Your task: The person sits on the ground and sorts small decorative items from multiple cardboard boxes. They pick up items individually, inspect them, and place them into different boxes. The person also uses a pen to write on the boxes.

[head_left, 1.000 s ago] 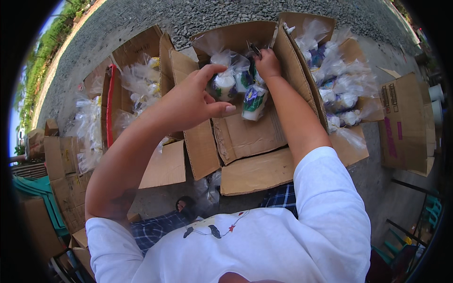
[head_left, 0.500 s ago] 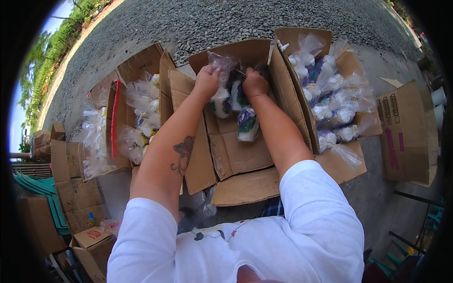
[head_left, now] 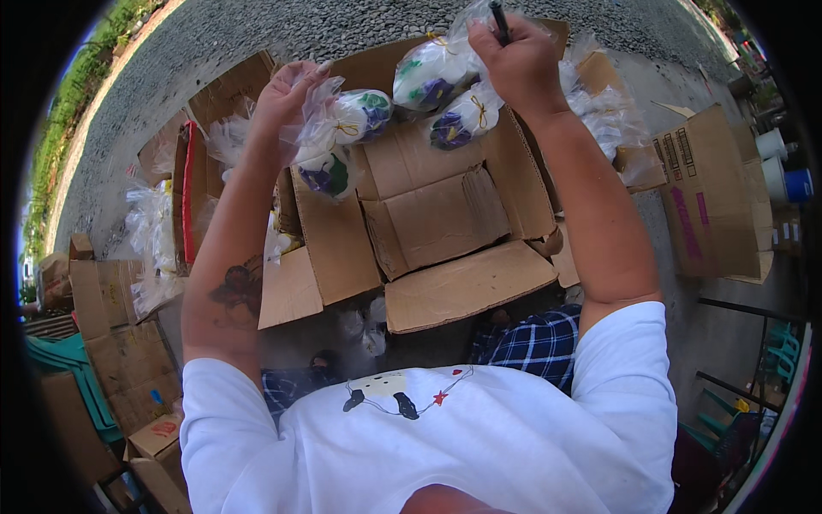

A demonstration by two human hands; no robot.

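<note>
My left hand is closed on the gathered tops of clear plastic bags. Two white items with purple flower and green leaf patterns hang below it in these bags, tied with yellow ties. My right hand is a fist around the necks of other bags with similar patterned items. A dark, pen-like stick pokes up from that fist. Both bunches hang over the far part of an open cardboard box, whose brown bottom shows. What exactly the wrapped items are, I cannot tell.
Left of the middle box stand cartons with more bagged items, one with a red edge. Another filled carton is to the right, beside a closed brown box. Gravel lies beyond; green chairs are at left.
Both hands have risen from inside the middle box and spread apart, each lifting bagged items. The items seen inside that box are out of it, and the dark stick now shows clearly.
</note>
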